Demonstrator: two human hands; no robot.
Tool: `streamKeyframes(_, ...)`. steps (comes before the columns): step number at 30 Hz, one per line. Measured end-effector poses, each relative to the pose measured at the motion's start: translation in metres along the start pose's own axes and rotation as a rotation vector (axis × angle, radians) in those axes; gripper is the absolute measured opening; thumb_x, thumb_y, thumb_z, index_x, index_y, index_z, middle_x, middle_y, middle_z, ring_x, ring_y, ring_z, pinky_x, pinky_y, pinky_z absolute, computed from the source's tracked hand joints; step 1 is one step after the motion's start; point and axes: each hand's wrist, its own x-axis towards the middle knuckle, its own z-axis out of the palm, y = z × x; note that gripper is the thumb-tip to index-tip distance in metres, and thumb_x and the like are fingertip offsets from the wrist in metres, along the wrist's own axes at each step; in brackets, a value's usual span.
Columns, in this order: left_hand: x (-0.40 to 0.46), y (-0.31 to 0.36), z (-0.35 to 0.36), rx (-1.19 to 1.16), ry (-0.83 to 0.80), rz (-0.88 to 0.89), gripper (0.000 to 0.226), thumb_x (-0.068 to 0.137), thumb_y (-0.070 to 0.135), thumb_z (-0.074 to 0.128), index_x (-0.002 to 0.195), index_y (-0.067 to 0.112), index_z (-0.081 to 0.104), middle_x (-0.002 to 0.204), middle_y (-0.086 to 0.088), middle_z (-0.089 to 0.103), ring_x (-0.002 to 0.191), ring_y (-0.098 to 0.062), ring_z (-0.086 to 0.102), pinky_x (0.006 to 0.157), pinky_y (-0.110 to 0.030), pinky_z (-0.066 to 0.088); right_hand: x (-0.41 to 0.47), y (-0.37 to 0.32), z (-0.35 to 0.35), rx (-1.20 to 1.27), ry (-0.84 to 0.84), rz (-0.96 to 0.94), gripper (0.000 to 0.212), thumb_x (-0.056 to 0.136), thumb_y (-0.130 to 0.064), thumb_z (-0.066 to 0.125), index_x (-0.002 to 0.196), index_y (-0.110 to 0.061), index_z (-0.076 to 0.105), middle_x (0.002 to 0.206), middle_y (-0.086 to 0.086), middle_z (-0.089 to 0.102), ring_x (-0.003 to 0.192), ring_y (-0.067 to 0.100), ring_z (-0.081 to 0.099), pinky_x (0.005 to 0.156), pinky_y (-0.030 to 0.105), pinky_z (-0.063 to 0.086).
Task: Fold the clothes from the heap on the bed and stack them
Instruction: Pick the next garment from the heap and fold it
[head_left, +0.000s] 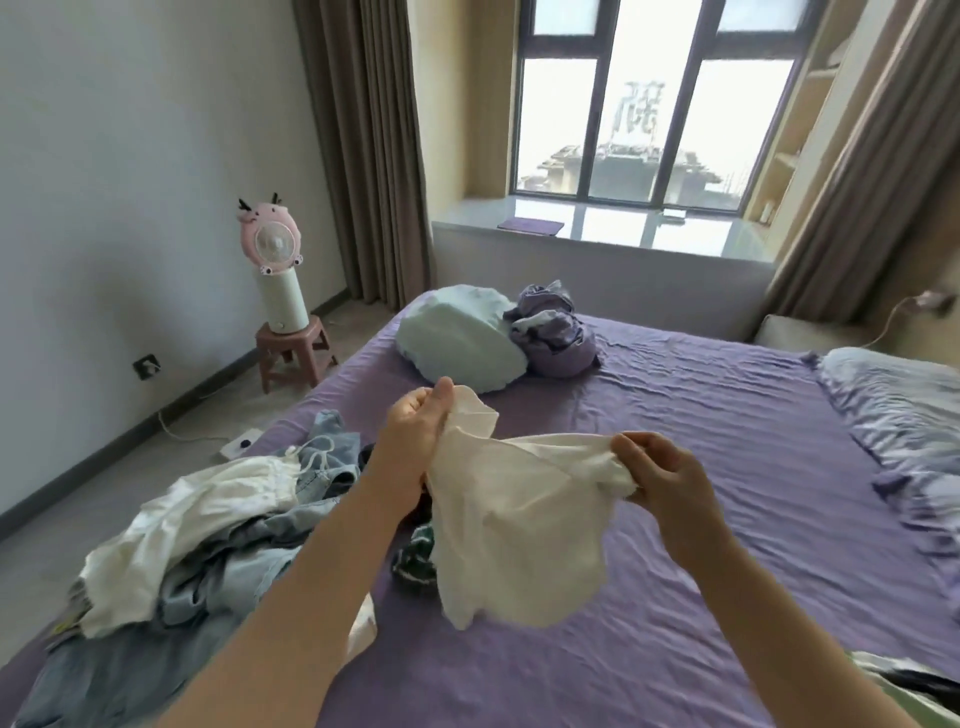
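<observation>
Head view looks down on a cream garment (519, 530) held up above the purple bed (675, 467), its lower part hanging free. The left hand (415, 431) pinches one upper edge of it between thumb and curled fingers; the right hand (665, 473) grips the opposite upper edge, bunched in its fingers. Left of the garment, on the bed's near-left corner, lies the heap of clothes (208, 530), white and pale denim pieces tangled together. Beyond the garment, a mint pillow (457, 338) touches a crumpled lilac bundle (556, 332). Left of the bed, a pink fan (272, 260) stands on a stool (296, 353).
</observation>
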Motion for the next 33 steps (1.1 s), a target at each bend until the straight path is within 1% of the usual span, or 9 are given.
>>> streamKeyframes(3,-0.029,0.036,0.021,-0.026,0.014,0.073,0.035,0.094,0.041,0.055,0.083,0.009,0.061,0.081,-0.014,0.060,0.074,-0.026,0.056,0.073,-0.045,0.048,-0.020,-0.043,-0.040,-0.021,0.019,-0.040,0.010,0.089,-0.007,0.061,0.087,0.000,0.067,0.061,0.003,0.065,0.055,0.009,0.059,0.052,0.022,0.054)
streamKeyframes(6,-0.060,0.067,0.039,-0.063,0.011,0.082,0.032,0.095,0.039,0.055,0.082,0.010,0.059,0.081,-0.017,0.058,0.080,-0.032,0.055,0.082,-0.055,0.046,-0.042,-0.076,-0.087,-0.055,0.063,-0.104,0.018,0.088,-0.010,0.064,0.086,0.007,0.067,0.068,0.012,0.058,0.063,0.017,0.052,0.058,0.020,0.050)
streamKeyframes(11,-0.106,0.094,0.065,-0.218,0.024,0.046,0.024,0.095,0.023,0.058,0.077,0.007,0.062,0.061,-0.007,0.061,0.059,-0.023,0.059,0.064,-0.036,0.051,-0.078,-0.110,-0.159,-0.198,0.105,-0.189,0.021,0.086,-0.021,0.067,0.071,-0.008,0.067,0.062,0.003,0.057,0.063,0.016,0.049,0.065,0.030,0.040)
streamKeyframes(17,-0.160,0.103,0.095,-0.273,-0.087,0.092,0.018,0.094,0.015,0.057,0.079,0.008,0.066,0.059,-0.004,0.066,0.051,-0.015,0.064,0.048,-0.024,0.053,-0.122,-0.132,-0.192,-0.332,0.127,-0.158,0.037,0.091,-0.028,0.060,0.059,-0.014,0.052,0.054,-0.001,0.047,0.051,0.013,0.044,0.048,0.023,0.037)
streamKeyframes(21,-0.202,0.096,0.133,-0.114,-0.270,0.156,0.033,0.095,0.012,0.055,0.067,0.016,0.073,0.061,0.000,0.068,0.057,-0.014,0.065,0.054,-0.024,0.053,-0.152,-0.147,-0.176,0.081,-0.068,-0.023,0.025,0.090,-0.019,0.062,0.070,-0.007,0.055,0.060,0.005,0.055,0.055,0.015,0.061,0.050,0.027,0.052)
streamKeyframes(23,-0.216,0.092,0.153,0.022,-0.287,0.226,0.014,0.091,0.019,0.063,0.078,0.013,0.066,0.065,-0.001,0.064,0.066,-0.017,0.062,0.060,-0.025,0.053,-0.162,-0.150,-0.164,0.154,-0.084,-0.027,0.020,0.091,-0.018,0.060,0.074,-0.008,0.056,0.063,0.005,0.059,0.059,0.016,0.063,0.052,0.029,0.054)
streamKeyframes(26,-0.228,0.087,0.175,0.308,-0.402,0.376,0.046,0.069,0.040,0.082,0.097,0.013,0.057,0.085,0.000,0.062,0.078,-0.013,0.058,0.071,-0.023,0.051,-0.166,-0.158,-0.151,0.228,-0.065,-0.083,0.016,0.091,-0.017,0.061,0.079,-0.006,0.060,0.069,0.008,0.064,0.062,0.016,0.065,0.054,0.029,0.054)
streamKeyframes(29,-0.225,0.095,0.189,0.542,-0.338,0.562,0.055,0.067,0.027,0.086,0.106,0.019,0.048,0.099,0.003,0.057,0.085,-0.011,0.053,0.068,-0.012,0.038,-0.163,-0.169,-0.147,0.241,-0.033,-0.148,0.015,0.090,-0.014,0.061,0.082,-0.002,0.063,0.075,0.012,0.065,0.066,0.019,0.066,0.058,0.030,0.057)
streamKeyframes(33,-0.210,0.116,0.196,0.608,-0.259,0.631,0.030,0.081,0.010,0.071,0.109,0.006,0.059,0.086,0.008,0.056,0.071,0.004,0.049,0.065,-0.003,0.036,-0.157,-0.169,-0.145,0.240,-0.090,-0.221,0.019,0.093,-0.010,0.056,0.101,0.005,0.065,0.095,0.019,0.069,0.088,0.025,0.069,0.081,0.034,0.057)
